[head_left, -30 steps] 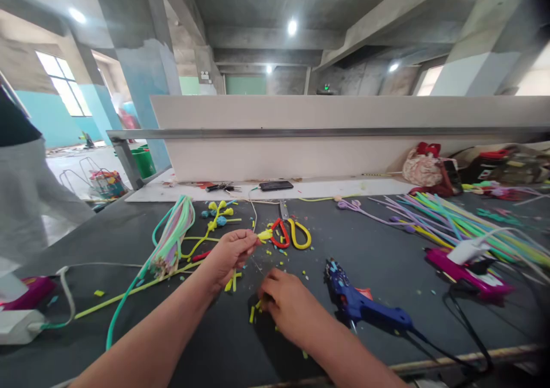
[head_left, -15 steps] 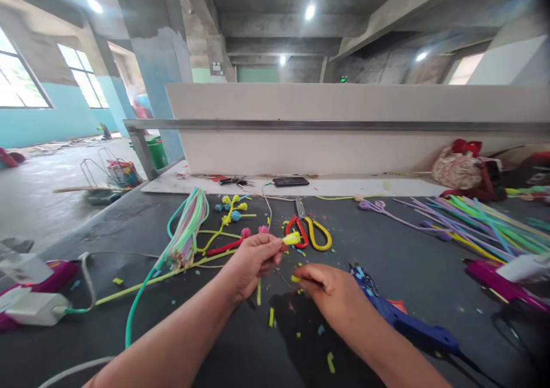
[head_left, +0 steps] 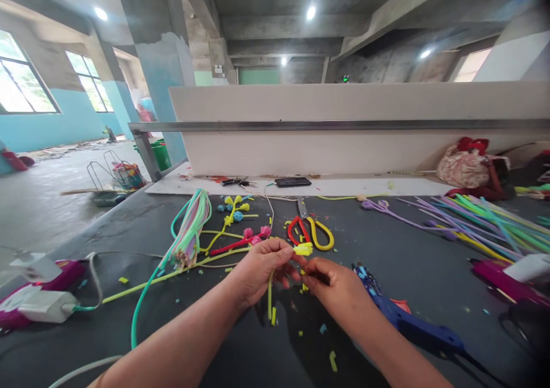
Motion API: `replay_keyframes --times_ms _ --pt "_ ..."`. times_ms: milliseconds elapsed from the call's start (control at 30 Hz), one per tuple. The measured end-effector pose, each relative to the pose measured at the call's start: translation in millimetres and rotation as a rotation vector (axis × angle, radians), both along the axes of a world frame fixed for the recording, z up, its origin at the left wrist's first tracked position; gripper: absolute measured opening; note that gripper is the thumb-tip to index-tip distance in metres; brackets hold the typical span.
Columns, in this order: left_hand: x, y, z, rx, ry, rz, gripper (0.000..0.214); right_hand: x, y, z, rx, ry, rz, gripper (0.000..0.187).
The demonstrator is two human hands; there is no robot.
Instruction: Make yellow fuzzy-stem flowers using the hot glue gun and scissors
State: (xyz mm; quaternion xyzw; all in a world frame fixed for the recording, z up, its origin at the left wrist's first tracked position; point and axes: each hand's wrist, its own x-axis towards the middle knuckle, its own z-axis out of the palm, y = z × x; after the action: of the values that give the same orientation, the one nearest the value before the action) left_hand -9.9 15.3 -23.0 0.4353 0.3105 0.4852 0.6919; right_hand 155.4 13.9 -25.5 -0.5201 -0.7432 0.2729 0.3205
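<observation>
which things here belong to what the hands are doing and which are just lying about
In hand: yellow fuzzy stem with knotted tip, pinched by left hand; right hand closed beside it.
Lying about: red-and-yellow-handled scissors, blue glue gun, pastel stem bundle, black phone.

The dark grey tabletop [head_left: 98,342] carries red-and-yellow-handled steel scissors [head_left: 310,233] just beyond the left hand [head_left: 262,267] and a blue plastic glue gun [head_left: 421,330] beside the right hand [head_left: 335,290].

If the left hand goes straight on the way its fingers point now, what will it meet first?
Probably the scissors: the left hand points right and away, beyond the yellow piece it pinches, though depth is unclear.
</observation>
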Motion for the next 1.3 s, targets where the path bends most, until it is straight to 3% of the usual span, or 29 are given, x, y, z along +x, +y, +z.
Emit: replay_keyframes --times_ms 67,200,333,533,733,900,1100,1300 --pt "0 0 -1.1 0.009 -0.016 -0.024 0.029 -1 0 -1.3 -0.005 0.022 -0.001 0.017" --pt "1 -1 -1.1 0.014 -0.011 -0.051 0.028 0 -2 -1.3 -0.179 0.059 0.018 0.026" --pt "1 -3 -0.1 0.029 0.046 -0.035 0.027 1 -3 2.2 -0.251 0.174 0.046 0.019" --pt "-1 -4 4.6 0.147 0.345 0.104 0.026 14 4 12.1 -0.273 0.289 -0.123 0.01" --pt "-3 -4 6.6 0.412 0.64 0.243 0.021 29 1 25.8 -0.106 0.28 -0.237 0.015" --pt "-1 -5 3.1 0.646 0.823 0.293 0.018 18 -13 31.5 0.175 0.062 -0.272 0.01" --pt "0 -8 0.0 0.777 0.858 0.305 0.016 10 -16 20.7 0.572 -0.1 -0.194 0.012" --pt "0 -10 1.0 0.828 0.863 0.306 0.015 9 -18 16.5 0.673 -0.194 -0.198 0.01"
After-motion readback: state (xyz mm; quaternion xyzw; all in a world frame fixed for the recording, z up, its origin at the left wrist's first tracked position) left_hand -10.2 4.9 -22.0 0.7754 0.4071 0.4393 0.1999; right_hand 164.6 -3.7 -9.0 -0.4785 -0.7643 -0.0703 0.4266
